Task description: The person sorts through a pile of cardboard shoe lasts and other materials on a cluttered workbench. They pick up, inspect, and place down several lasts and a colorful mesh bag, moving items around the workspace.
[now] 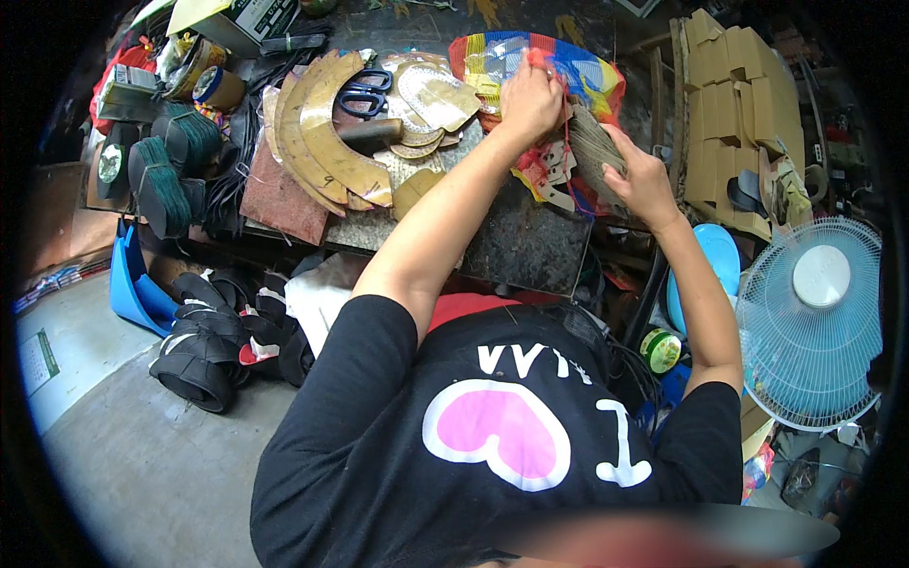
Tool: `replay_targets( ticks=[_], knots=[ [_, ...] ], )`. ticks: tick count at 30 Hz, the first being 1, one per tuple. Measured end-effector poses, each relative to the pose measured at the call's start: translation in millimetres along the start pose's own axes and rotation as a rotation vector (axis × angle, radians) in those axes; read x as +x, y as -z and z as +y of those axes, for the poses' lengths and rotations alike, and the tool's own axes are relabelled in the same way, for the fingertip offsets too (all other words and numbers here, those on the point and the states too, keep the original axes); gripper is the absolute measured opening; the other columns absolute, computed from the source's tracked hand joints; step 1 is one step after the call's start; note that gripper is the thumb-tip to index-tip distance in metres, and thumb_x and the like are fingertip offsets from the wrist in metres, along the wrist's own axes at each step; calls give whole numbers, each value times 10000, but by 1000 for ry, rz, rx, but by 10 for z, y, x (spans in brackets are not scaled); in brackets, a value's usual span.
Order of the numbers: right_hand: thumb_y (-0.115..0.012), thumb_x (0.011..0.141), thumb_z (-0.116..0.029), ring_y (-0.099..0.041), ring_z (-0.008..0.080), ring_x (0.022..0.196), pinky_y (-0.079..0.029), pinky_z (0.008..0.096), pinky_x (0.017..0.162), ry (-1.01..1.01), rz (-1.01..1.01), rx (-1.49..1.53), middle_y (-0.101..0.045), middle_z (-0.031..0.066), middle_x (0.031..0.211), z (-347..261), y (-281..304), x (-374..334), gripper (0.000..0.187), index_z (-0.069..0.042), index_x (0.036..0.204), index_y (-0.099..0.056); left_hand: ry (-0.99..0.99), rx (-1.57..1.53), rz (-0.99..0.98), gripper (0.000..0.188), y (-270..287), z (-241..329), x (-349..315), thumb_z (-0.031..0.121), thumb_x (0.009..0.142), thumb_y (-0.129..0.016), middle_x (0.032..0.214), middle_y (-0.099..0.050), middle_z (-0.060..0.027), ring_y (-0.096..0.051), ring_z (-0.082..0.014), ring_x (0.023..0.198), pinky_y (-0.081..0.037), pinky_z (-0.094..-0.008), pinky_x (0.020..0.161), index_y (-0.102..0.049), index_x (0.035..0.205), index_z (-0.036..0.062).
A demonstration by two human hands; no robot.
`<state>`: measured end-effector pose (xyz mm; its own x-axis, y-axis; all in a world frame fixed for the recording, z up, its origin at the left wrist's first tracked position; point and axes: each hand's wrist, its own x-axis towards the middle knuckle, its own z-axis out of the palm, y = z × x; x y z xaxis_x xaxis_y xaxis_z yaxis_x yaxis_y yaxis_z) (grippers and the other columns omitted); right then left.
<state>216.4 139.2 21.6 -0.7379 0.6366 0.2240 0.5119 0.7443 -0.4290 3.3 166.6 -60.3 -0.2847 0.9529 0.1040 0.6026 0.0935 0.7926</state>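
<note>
My left hand point(532, 99) is closed in a pinch over a striped woven bag point(592, 80) in red, blue and yellow. Something red shows at its blurred fingertips, and I cannot make out what it is. A thin red string point(569, 142) hangs beside that hand. Fingers of my right hand point(642, 182) wrap round a grey-brown ridged bundle point(594, 151), held tilted at the bag's near side. Below the bundle lie pale pieces with holes point(559, 168). Left of my left forearm are curved tan templates point(327, 123) and dark-handled scissors point(365, 93).
Spools of dark green cord point(161, 185) and jars point(218, 88) crowd the table's left end. Stacked cardboard boxes point(743, 114) stand at the right, above a white-caged fan point(810, 322). Black rolled pieces point(199, 364) and a blue dustpan point(137, 289) lie on the floor.
</note>
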Motion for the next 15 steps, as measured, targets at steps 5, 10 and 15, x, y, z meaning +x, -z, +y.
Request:
replay_targets(
  ticks=[5, 10, 15],
  knots=[
    [-650, 776, -96, -630, 382, 1019, -536, 386, 832, -61, 50, 100, -615, 217, 1191, 63, 177, -89, 567, -75, 1325, -511, -74, 85, 167, 371, 10, -87, 78, 251, 875, -558, 1391, -430, -313, -540, -413, 1158, -420, -484, 976, -596, 1088, -50],
    [-661, 783, -79, -650, 234, 1070, -498, 310, 891, -305, 97, 279, -639, 192, 1197, 184, 229, 13, 574, -36, 1336, -510, -140, -186, 139, 307, 144, -154, -66, 159, 836, -616, 1353, -497, -264, -526, -395, 1189, -416, -436, 1006, -622, 1079, -29],
    [-653, 763, -33, -594, 150, 1020, -476, 281, 916, -501, -42, 740, -606, 109, 1178, -114, 519, 163, 581, 77, 1313, -501, -132, -234, 168, 318, 338, -196, -372, 155, 812, -648, 1351, -494, -281, -498, -402, 1237, -407, -413, 1026, -648, 1076, -21]
  ],
)
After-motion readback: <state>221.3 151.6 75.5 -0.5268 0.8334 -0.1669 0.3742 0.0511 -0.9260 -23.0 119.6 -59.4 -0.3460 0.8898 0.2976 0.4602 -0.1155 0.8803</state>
